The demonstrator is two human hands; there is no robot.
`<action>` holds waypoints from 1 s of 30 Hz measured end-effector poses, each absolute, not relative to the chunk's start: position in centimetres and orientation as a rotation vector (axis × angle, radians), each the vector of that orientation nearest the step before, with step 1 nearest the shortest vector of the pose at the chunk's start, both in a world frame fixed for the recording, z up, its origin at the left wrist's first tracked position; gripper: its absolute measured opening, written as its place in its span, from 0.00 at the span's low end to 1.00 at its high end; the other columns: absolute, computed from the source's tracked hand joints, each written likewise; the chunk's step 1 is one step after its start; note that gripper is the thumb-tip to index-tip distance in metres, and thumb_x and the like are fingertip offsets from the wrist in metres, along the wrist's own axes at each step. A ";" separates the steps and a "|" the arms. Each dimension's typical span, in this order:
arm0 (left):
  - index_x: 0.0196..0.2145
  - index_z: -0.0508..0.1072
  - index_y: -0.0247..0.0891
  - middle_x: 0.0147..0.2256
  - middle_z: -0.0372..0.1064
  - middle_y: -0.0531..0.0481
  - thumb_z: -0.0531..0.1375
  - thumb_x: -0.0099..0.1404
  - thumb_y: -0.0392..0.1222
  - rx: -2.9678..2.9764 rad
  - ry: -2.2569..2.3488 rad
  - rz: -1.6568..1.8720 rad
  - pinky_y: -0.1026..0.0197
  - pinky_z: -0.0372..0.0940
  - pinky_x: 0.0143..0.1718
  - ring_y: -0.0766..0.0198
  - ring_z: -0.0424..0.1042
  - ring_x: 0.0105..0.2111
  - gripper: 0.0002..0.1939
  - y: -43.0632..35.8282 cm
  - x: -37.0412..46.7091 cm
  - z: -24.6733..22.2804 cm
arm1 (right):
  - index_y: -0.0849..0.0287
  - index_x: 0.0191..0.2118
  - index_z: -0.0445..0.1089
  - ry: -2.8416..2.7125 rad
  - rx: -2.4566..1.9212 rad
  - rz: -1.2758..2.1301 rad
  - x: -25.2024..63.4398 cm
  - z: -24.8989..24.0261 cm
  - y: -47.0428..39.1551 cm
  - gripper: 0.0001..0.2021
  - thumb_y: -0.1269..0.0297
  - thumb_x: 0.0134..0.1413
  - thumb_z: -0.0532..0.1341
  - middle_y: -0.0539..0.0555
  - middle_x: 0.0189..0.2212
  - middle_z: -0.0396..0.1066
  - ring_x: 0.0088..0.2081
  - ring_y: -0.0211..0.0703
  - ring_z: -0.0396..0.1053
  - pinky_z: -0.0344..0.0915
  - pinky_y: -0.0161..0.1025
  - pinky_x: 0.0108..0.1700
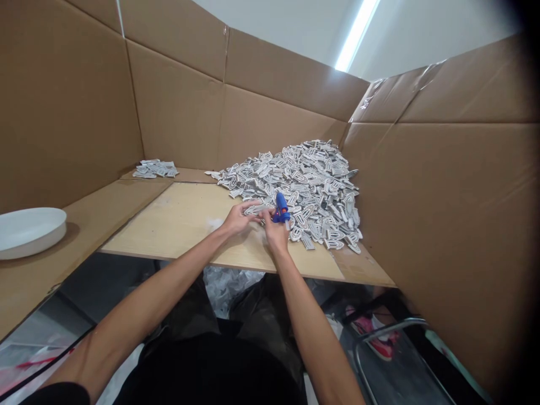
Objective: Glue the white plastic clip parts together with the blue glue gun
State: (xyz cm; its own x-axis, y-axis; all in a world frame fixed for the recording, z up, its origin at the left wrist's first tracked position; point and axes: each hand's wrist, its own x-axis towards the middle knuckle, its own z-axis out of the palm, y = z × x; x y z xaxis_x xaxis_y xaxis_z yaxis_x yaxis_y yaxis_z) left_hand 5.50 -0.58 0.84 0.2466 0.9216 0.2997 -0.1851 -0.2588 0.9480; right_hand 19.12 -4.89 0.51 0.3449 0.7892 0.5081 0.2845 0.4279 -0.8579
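My left hand [239,218] is pinched on a small grey-white piece [254,210] at the near left edge of a large pile [304,174] of similar flat, slotted pieces. Close beside it on the right, my right hand [275,229] is wrapped round a blue tool [281,207] with an orange part. The fingertips of both hands almost meet at the piece. Both hands are over the light wooden board [181,225]. My fingers partly hide the held piece and the tool's lower part.
A smaller heap of pieces [155,169] lies at the back left. A white bowl [31,230] stands at the far left. Cardboard walls [270,112] rise around the work surface. A metal chair frame [358,360] is at the lower right, near a person's pink shoe [379,340].
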 end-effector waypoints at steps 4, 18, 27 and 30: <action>0.54 0.80 0.30 0.57 0.78 0.35 0.67 0.58 0.28 1.448 0.778 1.276 0.56 0.77 0.45 0.56 0.82 0.41 0.25 -0.7 5.6 0.9 | 0.57 0.38 0.72 -1.200 -1.130 0.366 18.8 0.3 -5.2 0.11 0.54 0.57 0.65 0.55 0.35 0.80 0.36 0.45 0.76 0.72 0.42 0.46; 0.42 0.75 0.35 0.40 0.78 0.45 0.70 0.62 0.39 1.481 0.754 1.459 0.60 0.74 0.39 0.60 0.79 0.35 0.12 -0.3 6.1 -0.7 | 0.54 0.41 0.65 -1.376 -1.206 0.051 19.7 -0.7 -5.1 0.15 0.48 0.62 0.64 0.55 0.36 0.76 0.37 0.49 0.72 0.67 0.44 0.44; 0.33 0.77 0.34 0.30 0.77 0.49 0.76 0.51 0.41 1.397 0.772 1.439 0.64 0.67 0.32 0.63 0.74 0.29 0.16 -0.8 4.9 0.8 | 0.53 0.40 0.63 -1.430 -1.172 0.163 19.8 -0.4 -5.4 0.16 0.46 0.64 0.63 0.52 0.34 0.75 0.34 0.46 0.71 0.65 0.40 0.41; 0.30 0.78 0.33 0.30 0.78 0.48 0.75 0.55 0.41 1.311 0.863 1.492 0.64 0.68 0.34 0.63 0.75 0.31 0.11 -0.5 4.7 1.1 | 0.54 0.36 0.65 -1.411 -1.157 0.174 19.4 0.2 -6.1 0.19 0.42 0.66 0.61 0.49 0.29 0.70 0.31 0.42 0.66 0.63 0.38 0.38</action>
